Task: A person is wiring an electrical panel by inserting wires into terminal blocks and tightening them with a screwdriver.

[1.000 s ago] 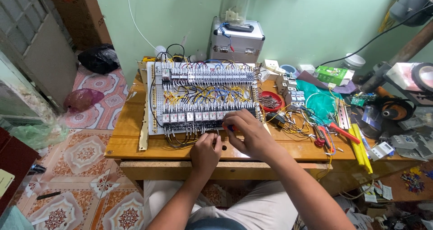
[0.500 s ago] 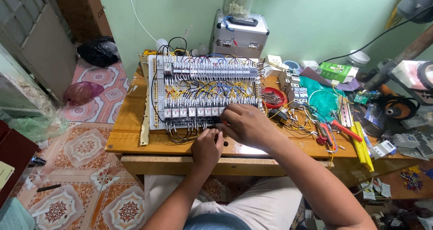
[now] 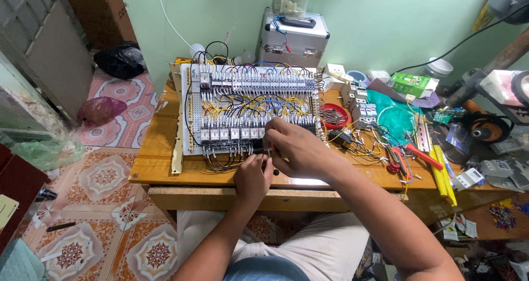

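Hands meet at the near edge of a wired panel (image 3: pixel 250 113) that lies flat on the wooden table (image 3: pixel 160 159). The left hand (image 3: pixel 252 176) has its fingers curled and pinched at the panel's bottom row, just beside the right hand (image 3: pixel 295 148), which is closed over a small tool; only a short dark and red bit of it shows between the two hands, and what kind of tool it is cannot be told. Both hands touch or nearly touch the bottom strip of terminals, where black wires loop out toward the person.

Beyond the hands, at the far edge of the table, stands a silver case (image 3: pixel 293 38) against the green wall. To the right of the right hand sit a red bowl (image 3: pixel 335 116) of small parts, a tangle of loose wires (image 3: pixel 366 143), red-handled pliers (image 3: pixel 394 159) and yellow strips (image 3: pixel 442 173). Left of the hands the table gives way to patterned floor tiles (image 3: pixel 104 176).
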